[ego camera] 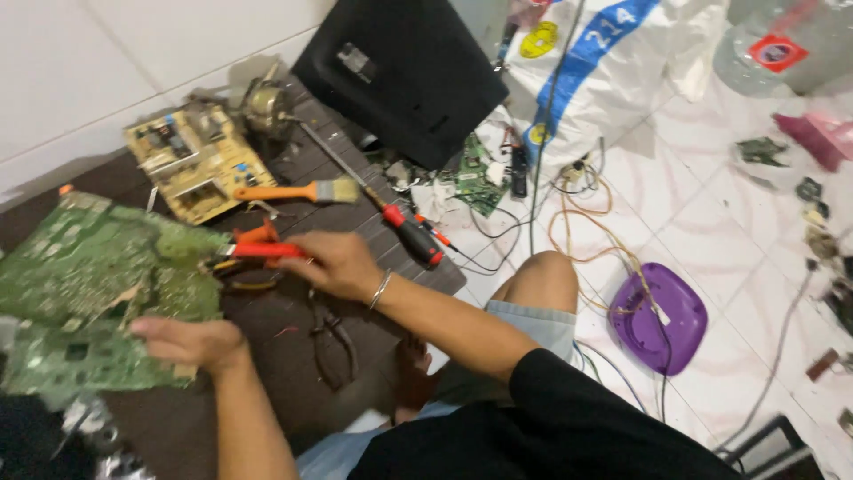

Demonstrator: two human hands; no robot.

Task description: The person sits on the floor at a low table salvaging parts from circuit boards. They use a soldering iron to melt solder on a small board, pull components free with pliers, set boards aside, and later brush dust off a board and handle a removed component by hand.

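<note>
Left hand [191, 342] grips the near edge of a large green circuit board [98, 284]; right hand [333, 264], just beside it, is closed around red-handled pliers [258, 252].

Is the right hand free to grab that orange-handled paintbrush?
Probably not straight away: the right hand already grips red-handled pliers. The paintbrush lies uncovered just beyond it, with nothing between.

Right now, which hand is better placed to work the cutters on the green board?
Right. The right hand already grips the red-handled cutters, tips at the green board's edge. The left hand is occupied holding the board's near edge, so it likely should keep steadying.
</note>
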